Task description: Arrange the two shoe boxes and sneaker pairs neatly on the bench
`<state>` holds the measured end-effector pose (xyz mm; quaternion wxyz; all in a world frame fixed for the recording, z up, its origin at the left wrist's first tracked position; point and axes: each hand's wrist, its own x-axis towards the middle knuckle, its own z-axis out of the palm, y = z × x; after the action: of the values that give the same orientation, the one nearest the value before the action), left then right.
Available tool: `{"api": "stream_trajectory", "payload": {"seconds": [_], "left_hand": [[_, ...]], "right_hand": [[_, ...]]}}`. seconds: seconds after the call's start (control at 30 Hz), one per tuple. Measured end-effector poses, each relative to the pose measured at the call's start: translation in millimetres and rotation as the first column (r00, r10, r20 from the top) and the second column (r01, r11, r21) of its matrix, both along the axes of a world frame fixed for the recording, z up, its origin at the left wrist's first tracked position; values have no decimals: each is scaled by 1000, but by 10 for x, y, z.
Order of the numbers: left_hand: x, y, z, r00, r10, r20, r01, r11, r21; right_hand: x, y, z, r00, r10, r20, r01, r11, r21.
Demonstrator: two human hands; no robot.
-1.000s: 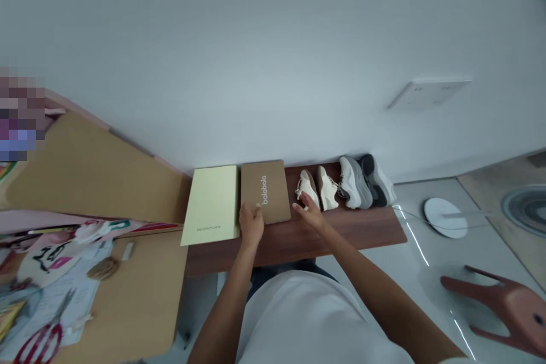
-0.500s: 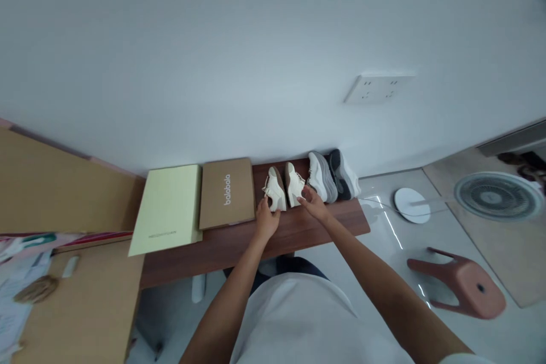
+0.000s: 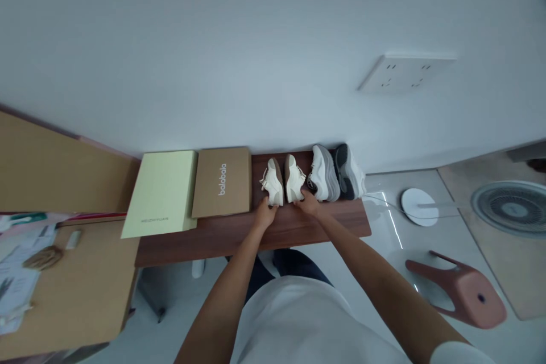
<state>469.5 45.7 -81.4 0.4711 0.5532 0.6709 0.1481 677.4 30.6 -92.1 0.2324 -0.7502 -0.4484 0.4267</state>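
Head view, looking down: a pair of small cream shoes, the left one (image 3: 273,182) and the right one (image 3: 294,181), sits side by side with a narrow gap, on a dark wooden bench (image 3: 187,245) against a pale wall (image 3: 273,68). Their laces point outward, away from each other, so they seem tipped on their sides, soles inward.

The person's left hand (image 3: 265,215) touches the near end of the left cream shoe; the right hand (image 3: 309,203) touches that of the right one. Each thumb and fingers are at the shoe's end, but whether they are clamped on it or only resting there, I cannot tell. One hand per shoe probably lets the pair be aligned together, and the near ends are likely the easiest to reach.

Just right of the right hand lie two larger sneakers, one white and grey (image 3: 326,175), the other showing a dark sole (image 3: 344,173). Left of the cream shoes are a brown box (image 3: 234,182) lettered "balabala", then a pale yellow box (image 3: 162,190). The single row along the wall presumably leaves the bench's front strip free for handling.

Farther out: a desk (image 3: 94,278) at left, a pink stool (image 3: 482,296) and a fan (image 3: 512,210) at right.
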Motion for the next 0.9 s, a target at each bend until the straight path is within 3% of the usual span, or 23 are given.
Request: {"api": "stream_trajectory", "payload": {"seconds": [0.23, 0.43, 0.6, 0.77, 0.9], "left_hand": [[-58, 61, 25, 993, -78, -85, 79, 997, 9], [-62, 68, 114, 967, -127, -222, 142, 988, 55], [-13, 71, 187, 932, -205, -300, 255, 957, 138], [64, 69, 300, 920, -267, -288, 349, 892, 289], [119, 94, 461, 869, -304, -391, 427, 860, 279]], "right_hand": [[51, 60, 63, 991, 115, 68, -116, 993, 4], [94, 108, 235, 957, 244, 158, -253, 967, 37], [165, 155, 405, 862, 396, 317, -404, 914, -42], [182, 176, 584, 764, 482, 428, -497, 864, -86], [75, 183, 748, 664, 542, 516, -571, 812, -119]]}}
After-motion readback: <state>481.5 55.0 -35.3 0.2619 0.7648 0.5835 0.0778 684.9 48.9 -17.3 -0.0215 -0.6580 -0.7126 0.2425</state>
